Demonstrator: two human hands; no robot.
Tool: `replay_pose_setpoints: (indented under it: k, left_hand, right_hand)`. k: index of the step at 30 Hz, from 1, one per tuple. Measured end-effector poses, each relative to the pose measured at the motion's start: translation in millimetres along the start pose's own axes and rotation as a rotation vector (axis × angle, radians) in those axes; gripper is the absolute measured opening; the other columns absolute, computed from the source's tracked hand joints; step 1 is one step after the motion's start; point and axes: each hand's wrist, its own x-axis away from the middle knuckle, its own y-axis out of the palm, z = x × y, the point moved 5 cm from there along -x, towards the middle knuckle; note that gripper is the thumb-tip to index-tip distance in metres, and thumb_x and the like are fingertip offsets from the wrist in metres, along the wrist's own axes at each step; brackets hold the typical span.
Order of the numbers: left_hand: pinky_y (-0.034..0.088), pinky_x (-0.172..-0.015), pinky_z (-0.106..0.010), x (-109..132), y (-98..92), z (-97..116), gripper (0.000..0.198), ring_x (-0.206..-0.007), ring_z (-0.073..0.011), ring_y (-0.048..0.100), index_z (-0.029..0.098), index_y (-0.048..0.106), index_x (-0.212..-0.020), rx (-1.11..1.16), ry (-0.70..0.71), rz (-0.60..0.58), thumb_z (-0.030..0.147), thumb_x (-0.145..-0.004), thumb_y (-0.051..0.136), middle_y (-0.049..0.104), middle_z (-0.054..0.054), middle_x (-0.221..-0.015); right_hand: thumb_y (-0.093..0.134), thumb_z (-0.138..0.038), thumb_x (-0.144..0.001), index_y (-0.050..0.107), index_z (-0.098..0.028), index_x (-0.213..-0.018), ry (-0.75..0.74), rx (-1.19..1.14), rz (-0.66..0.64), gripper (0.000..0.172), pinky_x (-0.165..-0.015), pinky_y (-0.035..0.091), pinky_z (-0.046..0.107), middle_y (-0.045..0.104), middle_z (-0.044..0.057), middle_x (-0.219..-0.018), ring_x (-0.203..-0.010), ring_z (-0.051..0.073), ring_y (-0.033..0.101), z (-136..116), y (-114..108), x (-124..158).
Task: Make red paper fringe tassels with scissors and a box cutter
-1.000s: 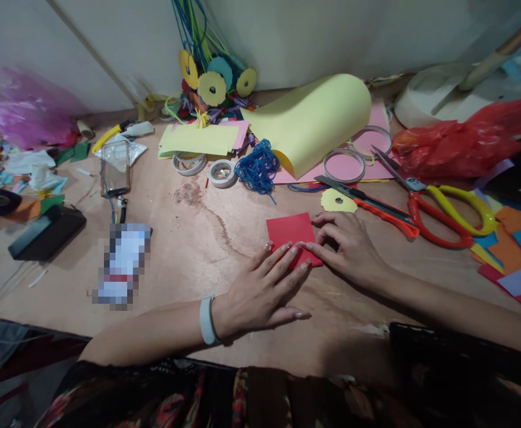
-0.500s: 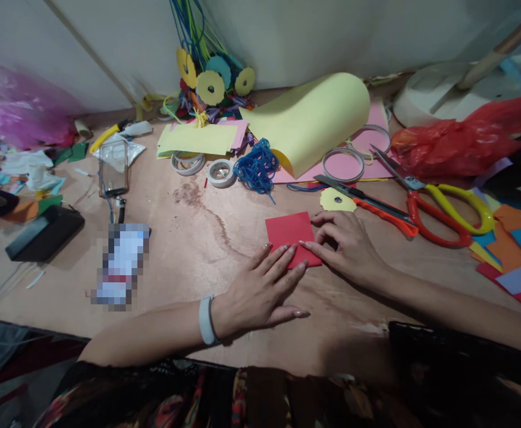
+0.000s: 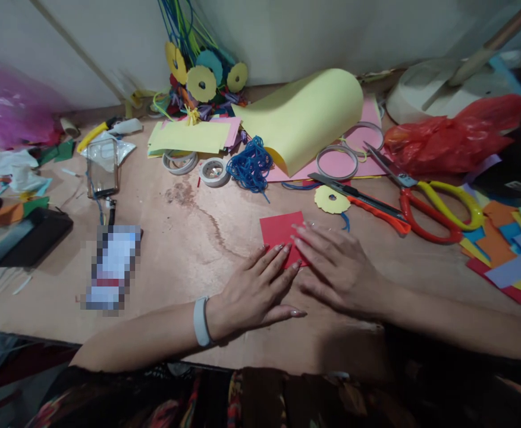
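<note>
A small red paper square (image 3: 281,227) lies flat on the wooden table, its near part covered by fingers. My left hand (image 3: 257,285) rests flat with fingers outstretched, their tips on the paper's lower left area. From the right, my right hand (image 3: 341,267) reaches over the paper's right edge, fingers extended and tips touching its surface. Neither hand grips anything. Just beyond the right hand sits a yellow scalloped paper disc (image 3: 325,204) with a hole in its middle. An orange box cutter (image 3: 367,205) lies beside that disc.
Large scissors (image 3: 436,208) lie at the right near coloured paper scraps (image 3: 505,238). Behind are a rolled yellow sheet (image 3: 314,119), tape rolls (image 3: 213,172) and tangled blue cord (image 3: 250,166). At the left lie a phone (image 3: 114,267) and a black box (image 3: 31,236). A red plastic bag (image 3: 452,134) stands back right.
My right hand has moved from the paper's right edge onto its surface, fingers straightening from a bent pose. My left hand stays on the paper. The whole view has shifted slightly.
</note>
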Motion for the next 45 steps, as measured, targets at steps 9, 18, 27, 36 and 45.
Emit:
replay_pose_setpoints:
  k: [9,18,27,36,45]
  left_hand:
    - [0.02,-0.123,-0.048,7,-0.1,-5,0.082,-0.145,-0.0311,0.035,0.009,0.04,-0.146,0.007,0.024,-0.041,0.071,-0.093,0.035,0.039,-0.021,-0.154]
    - [0.019,-0.124,-0.045,28,-11.1,-16,0.084,-0.145,-0.0279,0.037,0.008,0.039,-0.146,-0.004,0.044,-0.08,0.072,-0.092,0.037,0.041,-0.02,-0.153]
    - [0.028,-0.12,-0.047,30,-13.8,-15,0.079,-0.142,-0.0308,0.041,0.006,0.042,-0.144,0.003,0.044,-0.049,0.066,-0.093,0.044,0.043,-0.023,-0.151]
    - [0.047,-0.1,-0.042,13,-20.9,-2,0.066,-0.121,-0.0309,0.058,0.004,0.055,-0.128,-0.062,0.059,0.078,0.06,-0.096,0.043,0.062,-0.021,-0.13]
    - [0.046,-0.082,-0.037,-18,-22.6,-16,0.029,-0.089,-0.0216,0.061,0.014,0.064,-0.108,-0.082,-0.042,0.038,0.032,-0.1,0.042,0.068,-0.009,-0.098]
  right_hand:
    - [0.035,-0.08,-0.087,0.048,0.009,-0.135,-0.124,0.088,-0.212,0.102,-0.117,0.016,0.057,0.043,0.033,-0.145,-0.14,0.039,0.036,-9,16,22]
    - [0.037,-0.074,-0.091,0.055,-0.003,-0.135,-0.107,0.044,-0.194,0.086,-0.119,0.014,0.058,0.05,0.025,-0.143,-0.141,0.034,0.037,-17,0,13]
    - [0.034,-0.071,-0.094,0.05,0.003,-0.138,-0.128,0.115,-0.238,0.087,-0.11,0.032,0.06,0.045,0.027,-0.146,-0.139,0.037,0.041,-17,5,33]
    - [0.05,-0.026,-0.098,0.067,-0.003,-0.118,-0.186,0.21,-0.05,0.035,-0.103,0.047,0.053,0.067,0.02,-0.123,-0.112,0.029,0.065,-15,-11,10]
    - [0.048,-0.004,-0.089,0.071,0.0,-0.104,-0.42,0.17,0.119,0.028,-0.096,0.054,0.051,0.071,0.024,-0.111,-0.108,0.031,0.067,-4,12,5]
